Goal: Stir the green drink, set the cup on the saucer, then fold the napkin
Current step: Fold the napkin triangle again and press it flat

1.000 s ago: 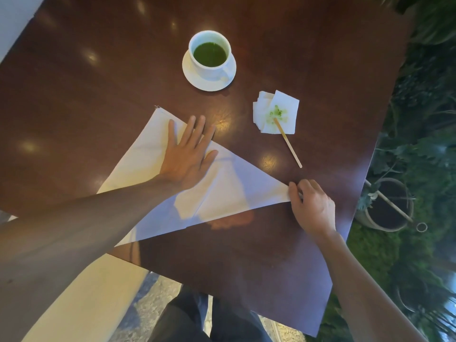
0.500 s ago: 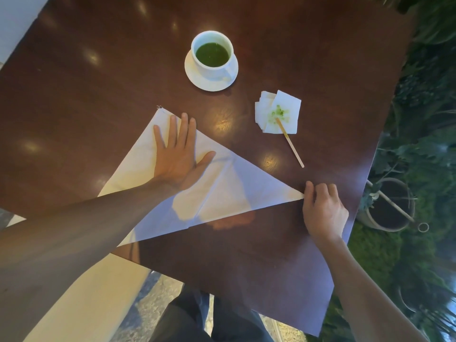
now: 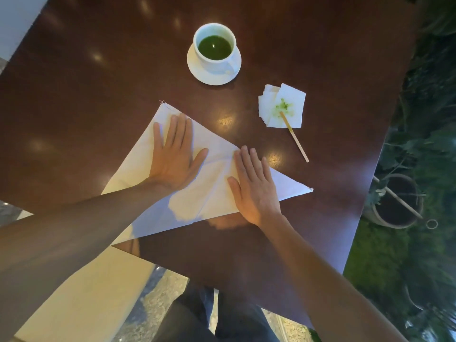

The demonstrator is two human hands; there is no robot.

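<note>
A white cloth napkin, folded into a triangle, lies on the dark wooden table. My left hand presses flat on its upper left part with straight fingers. Flat on the napkin's right half lies my right hand, fingers spread. The napkin's right corner pokes out beyond that hand. A white cup holding green drink stands on its white saucer at the far middle of the table.
A small paper tissue with green stains lies right of the saucer, with a wooden stir stick resting on it. Potted plants stand beyond the table's right edge. A pale bench sits below the near edge.
My right hand let go of the napkin's right corner and moved left onto the cloth, now flat. My left hand slid slightly up and left over the napkin.
</note>
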